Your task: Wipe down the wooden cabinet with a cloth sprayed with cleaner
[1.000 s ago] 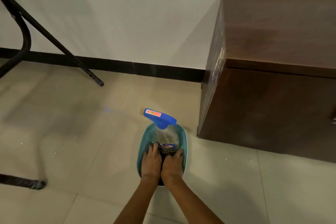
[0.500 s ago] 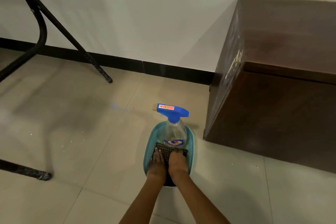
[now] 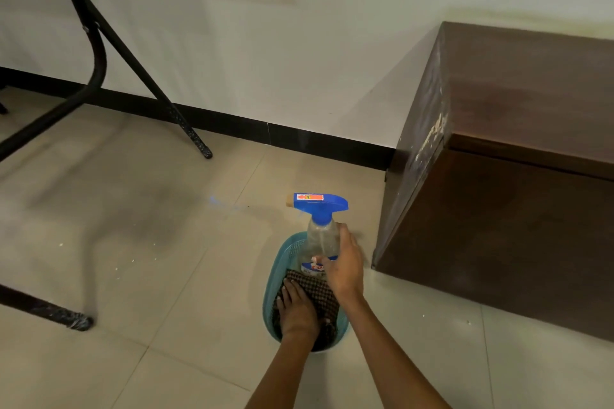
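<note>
Right hand wraps the clear plastic spray bottle; just beside that grip, left hand presses flat on checked cloth.

Cabinet: dark brown wood, smooth top with a soft semi-gloss sheen. Its left side face is scuffed, with pale flaked or dusty patches near the upper front corner. Spray bottle: clear smooth plastic body, glossy printed label, opaque blue plastic trigger head with an orange sticker. Cloth: woven fabric, fine dark-and-light check, matt, coarse-looking. Basket: teal plastic, perforated mesh wall, slight shine. Floor: beige tiles, smooth, low gloss, thin grout lines, pale specks. Skirting: black, glossy. Wall: matt off-white paint, faint stains. Frame legs: black painted metal tube, foot ends rough and chipped-looking.
</note>
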